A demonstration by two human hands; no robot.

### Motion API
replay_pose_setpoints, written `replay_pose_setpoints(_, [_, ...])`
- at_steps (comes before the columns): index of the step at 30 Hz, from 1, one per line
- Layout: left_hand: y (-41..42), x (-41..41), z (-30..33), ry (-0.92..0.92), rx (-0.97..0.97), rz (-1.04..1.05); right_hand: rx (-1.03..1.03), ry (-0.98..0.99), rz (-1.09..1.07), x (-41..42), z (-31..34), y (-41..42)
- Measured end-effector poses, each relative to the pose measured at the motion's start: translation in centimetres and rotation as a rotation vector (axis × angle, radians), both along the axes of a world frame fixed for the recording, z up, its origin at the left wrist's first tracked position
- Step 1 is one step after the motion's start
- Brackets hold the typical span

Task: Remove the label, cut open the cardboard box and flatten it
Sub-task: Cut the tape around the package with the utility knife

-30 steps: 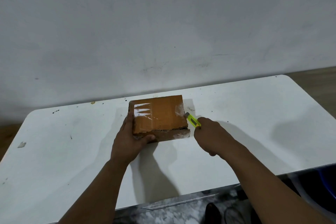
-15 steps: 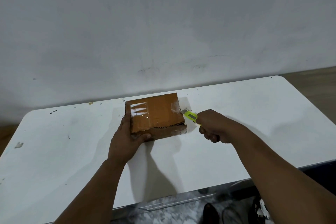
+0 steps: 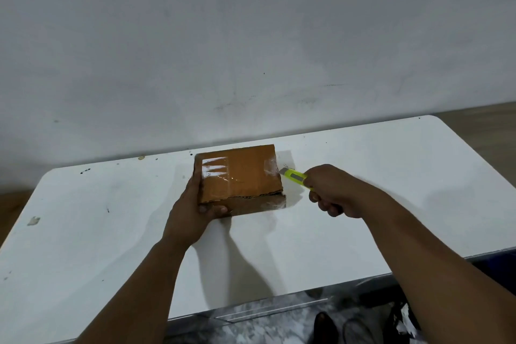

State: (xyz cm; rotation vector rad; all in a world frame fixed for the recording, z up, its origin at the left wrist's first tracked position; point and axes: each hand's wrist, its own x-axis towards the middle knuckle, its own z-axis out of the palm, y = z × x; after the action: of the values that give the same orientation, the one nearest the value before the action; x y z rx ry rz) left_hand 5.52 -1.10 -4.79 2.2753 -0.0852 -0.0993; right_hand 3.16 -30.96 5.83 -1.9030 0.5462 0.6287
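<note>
Brown cardboard box (image 3: pixel 240 176), flat and rectangular, lies on the white surface (image 3: pixel 363 204) near its far edge, close to the grey-white wall (image 3: pixel 251 36). Clear tape (image 3: pixel 216 169) shines across the top at the left end, and another clear patch wraps the right top edge. A tiny scrap of white with print shows under the left tape; whether that is label remains or not, cannot tell. No full label visible on the top face.

Left hand (image 3: pixel 192 212) steadies the box at its near-left corner: fingers run up along the left side, thumb presses on the near face, so that grip is clamped around the corner. Right hand (image 3: pixel 335 193) is curled tight round the handle of a neon yellow-green utility knife (image 3: pixel 294 177), fist-style grip. The blade tip touches or sits just at the right top edge of the box, by the taped patch.

Progress, as a judgement: label step looks mostly done or the label sits on a hidden face. Cutting is in hand at the right end. The near top edge looks ragged, with corrugation showing, so 1 seam may already be slit, though not certain. The box holds its full shape, flaps down, so opening the remaining taped seams and flattening are both left. Risk: the blade slips toward the left hand if it runs along the top.
</note>
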Motion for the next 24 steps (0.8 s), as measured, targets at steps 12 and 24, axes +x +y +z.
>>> replay_pose_setpoints(12, [-0.2,-0.1,1.2,0.035,-0.052,-0.006,-0.004,-0.156,-0.027,-0.5,-1.8,1.1])
replay_pose_setpoints(24, [-1.5,1.2,2.1,-0.176,0.467,-0.097,0.102,-0.138,-0.078,-2.0,-2.5,1.3])
